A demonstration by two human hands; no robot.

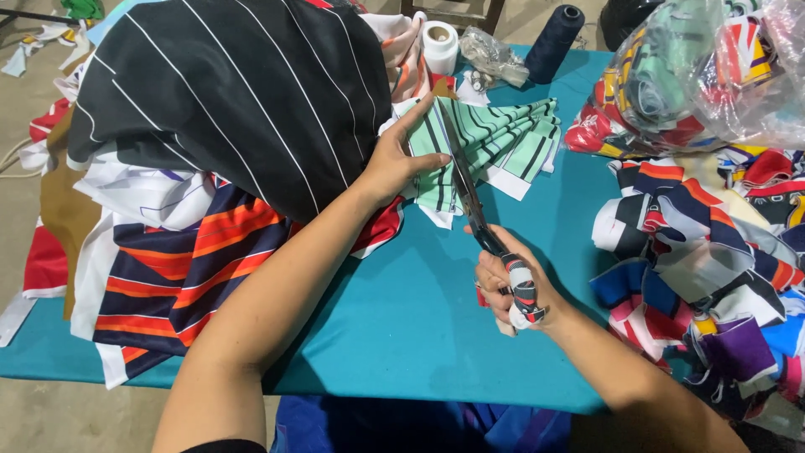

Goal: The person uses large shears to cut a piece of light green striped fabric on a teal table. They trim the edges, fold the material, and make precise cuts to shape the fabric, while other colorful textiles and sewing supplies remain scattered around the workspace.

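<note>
Two hands at work on a stack of mint-green striped fabric pieces point(495, 138) with scissors point(470, 189).

My left hand point(394, 164) lies at about eleven o'clock from my right hand, fingers spread flat and thumb out, pressing the near edge of the green stack down onto the teal tablecloth point(402, 310). My right hand point(511, 285) is closed tight around the scissors' cloth-wrapped handles, and the long dark blades run up toward twelve o'clock across the stack; I cannot tell how far the blades are parted. At nine o'clock a black pinstriped cloth point(243, 84) lies heaped over orange-and-navy striped fabric point(184, 277). At three o'clock sits a pile of mixed colourful scraps point(704, 268), with a clear plastic bag of fabric point(696, 71) at one o'clock. A navy thread cone point(555, 38) and a white roll point(440, 44) stand at twelve o'clock.
</note>
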